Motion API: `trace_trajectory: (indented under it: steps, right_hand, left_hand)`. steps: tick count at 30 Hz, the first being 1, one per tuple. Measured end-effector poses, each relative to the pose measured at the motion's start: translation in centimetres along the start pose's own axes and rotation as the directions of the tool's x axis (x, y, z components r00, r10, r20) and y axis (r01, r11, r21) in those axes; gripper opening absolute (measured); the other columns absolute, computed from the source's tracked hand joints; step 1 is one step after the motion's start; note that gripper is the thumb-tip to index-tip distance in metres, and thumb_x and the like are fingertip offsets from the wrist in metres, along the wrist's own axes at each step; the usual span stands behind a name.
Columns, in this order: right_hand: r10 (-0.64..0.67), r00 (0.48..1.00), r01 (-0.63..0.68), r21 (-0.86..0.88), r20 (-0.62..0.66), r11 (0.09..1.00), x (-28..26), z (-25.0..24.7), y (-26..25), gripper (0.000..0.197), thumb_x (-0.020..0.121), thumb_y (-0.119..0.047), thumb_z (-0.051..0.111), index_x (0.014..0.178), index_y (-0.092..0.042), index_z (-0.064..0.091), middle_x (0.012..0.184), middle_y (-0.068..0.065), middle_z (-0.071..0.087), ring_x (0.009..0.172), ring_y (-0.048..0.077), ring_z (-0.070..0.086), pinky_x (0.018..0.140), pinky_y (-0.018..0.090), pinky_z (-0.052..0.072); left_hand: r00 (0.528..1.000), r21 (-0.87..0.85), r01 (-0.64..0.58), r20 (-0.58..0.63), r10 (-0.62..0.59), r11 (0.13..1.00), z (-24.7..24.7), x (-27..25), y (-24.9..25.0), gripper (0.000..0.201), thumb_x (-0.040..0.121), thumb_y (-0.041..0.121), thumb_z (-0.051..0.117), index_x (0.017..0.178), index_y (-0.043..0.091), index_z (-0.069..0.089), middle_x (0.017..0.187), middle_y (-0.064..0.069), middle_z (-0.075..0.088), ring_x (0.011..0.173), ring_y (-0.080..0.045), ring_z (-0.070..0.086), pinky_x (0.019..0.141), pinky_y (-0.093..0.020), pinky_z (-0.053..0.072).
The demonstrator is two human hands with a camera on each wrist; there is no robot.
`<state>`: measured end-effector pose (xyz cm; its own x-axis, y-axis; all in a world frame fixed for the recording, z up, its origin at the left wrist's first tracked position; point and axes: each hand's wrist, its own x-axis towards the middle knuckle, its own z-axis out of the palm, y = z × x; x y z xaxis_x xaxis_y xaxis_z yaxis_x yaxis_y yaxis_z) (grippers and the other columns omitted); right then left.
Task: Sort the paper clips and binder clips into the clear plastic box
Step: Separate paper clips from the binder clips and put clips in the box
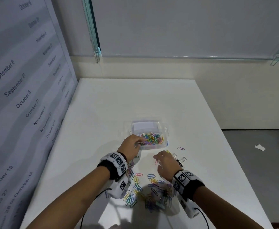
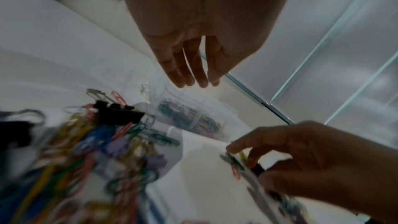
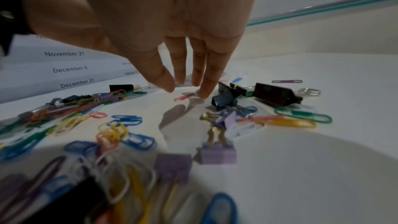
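Observation:
The clear plastic box [image 1: 166, 130] sits mid-table; its near compartment holds coloured paper clips [image 1: 152, 138], and its far one looks bare. My left hand [image 1: 133, 145] hovers over the box's near-left corner with straight fingers [image 2: 193, 72]; a dark clip [image 1: 140, 143] lies at the fingertips, and I see no grip on it. My right hand [image 1: 164, 160] reaches down with spread fingers [image 3: 204, 83], fingertips at a pink paper clip [image 3: 184, 97] on the table. Black binder clips [image 3: 273, 95] lie just right of it.
A loose heap of paper clips [image 1: 143, 187] and purple binder clips [image 3: 217, 152] covers the near table between my wrists. A date-printed panel [image 1: 19, 96] walls the left side. The table edge runs along the right, with a paper scrap [image 1: 260, 147] on the floor.

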<state>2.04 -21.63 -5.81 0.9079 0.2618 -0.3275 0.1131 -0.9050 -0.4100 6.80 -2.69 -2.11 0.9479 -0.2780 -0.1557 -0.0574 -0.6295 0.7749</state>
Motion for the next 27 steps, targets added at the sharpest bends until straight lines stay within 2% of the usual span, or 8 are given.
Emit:
trace_trajectory:
  steps: [3,7,12,15,17,22,25,27]
  right_hand:
    - [-0.021,0.999,0.023,-0.059,0.034,0.998,0.1,0.1,-0.3,0.047,0.086,-0.009,0.048,0.132,-0.012,0.044,0.133,0.008,0.042,0.122,0.025,0.042,0.106,0.030,0.034]
    - [-0.054,0.996,0.058,-0.062,0.067,0.996,0.0,1.0,-0.9,0.047,0.085,-0.009,0.046,0.132,-0.012,0.046,0.132,0.007,0.044,0.121,0.026,0.042,0.104,0.029,0.033]
    - [-0.121,0.988,0.120,0.016,0.094,0.993,-1.2,2.2,-2.0,0.043,0.081,-0.014,0.047,0.124,-0.012,0.055,0.123,0.008,0.051,0.118,0.023,0.045,0.100,0.027,0.034]
    - [-0.140,0.983,0.133,0.063,0.115,0.989,-0.7,2.0,-2.9,0.051,0.074,-0.022,0.041,0.122,-0.014,0.055,0.121,0.010,0.052,0.116,0.026,0.047,0.098,0.028,0.036]
    - [-0.140,0.986,0.133,0.076,0.094,0.988,0.0,1.8,-3.6,0.047,0.080,-0.018,0.046,0.127,-0.015,0.050,0.125,0.010,0.047,0.117,0.026,0.047,0.099,0.031,0.039]
    - [-0.144,0.989,0.143,0.023,0.041,0.989,0.8,2.4,-4.9,0.042,0.087,-0.013,0.050,0.129,-0.019,0.048,0.126,0.007,0.043,0.116,0.024,0.045,0.096,0.032,0.040]
    - [-0.132,0.990,0.130,0.054,0.044,0.990,0.4,2.4,-4.6,0.030,0.086,-0.011,0.050,0.114,-0.016,0.056,0.111,0.005,0.049,0.102,0.023,0.051,0.088,0.031,0.043]
    - [-0.120,0.991,0.115,0.081,0.065,0.990,0.2,2.4,-3.8,0.023,0.083,-0.010,0.047,0.099,-0.015,0.063,0.085,-0.005,0.048,0.084,0.018,0.051,0.082,0.031,0.047]
  left_hand:
    - [1.000,0.132,-0.012,0.014,0.010,0.991,0.6,-1.8,-1.2,0.027,0.091,0.003,0.044,0.108,0.010,0.065,0.112,-0.009,0.059,0.105,-0.022,0.055,0.096,-0.032,0.045]
    - [0.991,0.365,-0.096,0.121,0.055,0.926,2.0,-4.7,-3.9,0.037,0.091,0.007,0.041,0.126,0.010,0.054,0.125,-0.008,0.052,0.113,-0.023,0.052,0.098,-0.026,0.042]
    - [0.961,0.624,-0.228,0.267,0.070,0.747,3.4,-8.1,-6.2,0.042,0.076,0.030,0.034,0.108,0.029,0.061,0.116,0.005,0.066,0.104,-0.015,0.067,0.083,-0.040,0.056]
    - [0.938,0.635,-0.303,0.330,0.104,0.711,3.6,-9.3,-6.4,0.040,0.076,0.034,0.036,0.110,0.038,0.057,0.119,0.015,0.064,0.106,-0.010,0.065,0.080,-0.040,0.057]
    - [0.940,0.601,-0.309,0.312,0.139,0.737,3.5,-9.5,-6.1,0.036,0.079,0.033,0.038,0.107,0.040,0.060,0.117,0.017,0.065,0.103,-0.007,0.065,0.081,-0.032,0.056]
    - [0.958,0.536,-0.282,0.198,0.207,0.796,3.0,-9.1,-6.4,0.035,0.077,0.025,0.041,0.099,0.024,0.069,0.101,0.006,0.068,0.084,-0.012,0.067,0.070,-0.018,0.055]
    - [0.971,0.516,-0.235,0.153,0.182,0.824,2.8,-8.9,-6.5,0.028,0.072,0.023,0.053,0.094,0.021,0.071,0.097,0.004,0.068,0.079,-0.012,0.067,0.066,-0.015,0.055]
    - [0.979,0.489,-0.206,0.100,0.180,0.848,2.9,-8.8,-6.7,0.022,0.077,0.020,0.055,0.091,0.018,0.072,0.099,0.000,0.066,0.084,-0.016,0.066,0.071,-0.017,0.054]
